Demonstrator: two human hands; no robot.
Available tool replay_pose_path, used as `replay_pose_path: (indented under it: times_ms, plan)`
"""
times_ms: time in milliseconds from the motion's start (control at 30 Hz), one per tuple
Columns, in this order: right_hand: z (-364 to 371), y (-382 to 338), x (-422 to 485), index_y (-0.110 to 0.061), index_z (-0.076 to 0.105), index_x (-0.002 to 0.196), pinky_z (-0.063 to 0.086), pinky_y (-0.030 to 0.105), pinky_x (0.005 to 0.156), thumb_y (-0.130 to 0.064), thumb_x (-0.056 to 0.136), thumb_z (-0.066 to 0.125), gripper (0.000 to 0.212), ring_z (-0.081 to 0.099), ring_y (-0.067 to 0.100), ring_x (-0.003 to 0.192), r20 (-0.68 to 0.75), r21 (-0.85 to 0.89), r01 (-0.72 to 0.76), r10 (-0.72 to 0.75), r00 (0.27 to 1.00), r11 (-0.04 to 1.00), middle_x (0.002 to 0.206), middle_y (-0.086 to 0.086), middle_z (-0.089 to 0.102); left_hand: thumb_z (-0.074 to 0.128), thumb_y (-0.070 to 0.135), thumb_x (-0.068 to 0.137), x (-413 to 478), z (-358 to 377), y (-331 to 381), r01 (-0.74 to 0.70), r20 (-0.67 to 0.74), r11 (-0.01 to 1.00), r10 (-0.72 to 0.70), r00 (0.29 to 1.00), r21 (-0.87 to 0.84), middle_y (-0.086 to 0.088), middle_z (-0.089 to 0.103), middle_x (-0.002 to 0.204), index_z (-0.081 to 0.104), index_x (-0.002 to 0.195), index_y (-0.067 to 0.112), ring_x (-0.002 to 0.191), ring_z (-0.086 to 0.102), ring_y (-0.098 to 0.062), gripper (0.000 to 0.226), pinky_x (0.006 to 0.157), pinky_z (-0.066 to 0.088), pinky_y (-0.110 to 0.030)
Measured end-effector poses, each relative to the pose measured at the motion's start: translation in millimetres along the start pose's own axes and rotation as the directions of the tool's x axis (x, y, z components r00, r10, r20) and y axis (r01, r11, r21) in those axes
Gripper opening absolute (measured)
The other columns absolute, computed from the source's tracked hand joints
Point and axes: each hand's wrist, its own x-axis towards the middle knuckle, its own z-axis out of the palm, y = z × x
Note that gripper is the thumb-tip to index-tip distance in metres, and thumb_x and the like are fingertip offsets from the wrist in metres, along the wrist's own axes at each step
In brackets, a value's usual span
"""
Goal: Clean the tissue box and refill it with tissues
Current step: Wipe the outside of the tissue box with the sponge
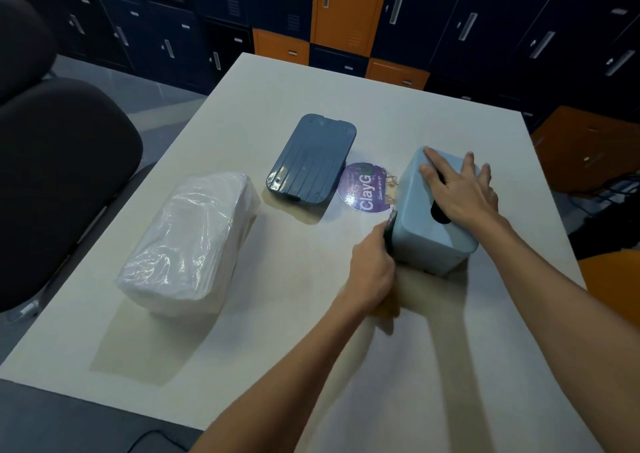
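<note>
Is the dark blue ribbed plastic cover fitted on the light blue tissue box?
No, the dark blue cover lies on the white table, apart from the light blue tissue box.

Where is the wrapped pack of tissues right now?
In the head view, the tissue pack lies on the table's left side, left of the dark blue lid, with the tissue box farther right.

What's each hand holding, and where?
Left hand grips a blurred dark item by its lower end, against the tissue box side. Right hand holds nothing, flat on the box top.
</note>
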Motion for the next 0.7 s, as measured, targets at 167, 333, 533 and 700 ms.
replay_pose_path:
  times_ms: [167,333,533,700]
  plan:
    - [0.2,1.3,0.1,-0.062,0.012,0.142,0.022,0.056,0.108,-0.070,0.092,0.012,0.051,0.007,0.039,0.143,-0.019,-0.046,0.053,-0.054,0.998,0.998,0.160,0.009,0.005,0.035,-0.002,0.094,-4.0,0.1,-1.4,0.017,-0.001,1.000,-0.017,1.000,0.010,-0.013,0.058,0.132,0.049,0.138,0.014,0.120,0.052,-0.031,0.048,0.099,0.038,-0.032]
    - [3.0,3.4,2.1,-0.062,0.009,0.142,0.024,0.056,0.107,-0.070,0.092,0.011,0.051,0.009,0.039,0.142,-0.033,-0.074,0.061,-0.064,0.997,0.995,0.159,0.010,0.007,0.035,0.001,0.096,54.5,-3.1,15.0,0.088,0.092,0.996,-0.086,0.992,-0.023,-0.017,0.057,0.131,0.052,0.134,0.008,0.118,0.051,-0.033,0.043,0.097,0.039,-0.033]
    - [1.9,2.4,0.6,-0.064,0.009,0.140,0.022,0.058,0.108,-0.070,0.091,0.011,0.049,0.004,0.038,0.144,-0.018,-0.080,0.086,-0.088,0.996,0.993,0.161,0.009,0.005,0.037,0.004,0.098,40.9,-2.8,2.8,0.039,0.060,0.996,-0.035,0.998,-0.075,-0.008,0.056,0.137,0.051,0.138,0.017,0.124,0.049,-0.025,0.045,0.102,0.034,-0.025]
    - [1.0,1.0,-0.8,-0.064,0.010,0.140,0.022,0.058,0.108,-0.071,0.091,0.011,0.049,0.003,0.038,0.145,-0.014,-0.073,0.085,-0.086,0.996,0.994,0.161,0.008,0.004,0.040,0.002,0.097,-10.9,0.0,-17.3,-0.017,0.020,1.000,0.017,1.000,-0.023,-0.005,0.057,0.136,0.052,0.137,0.017,0.122,0.051,-0.023,0.044,0.099,0.034,-0.022]
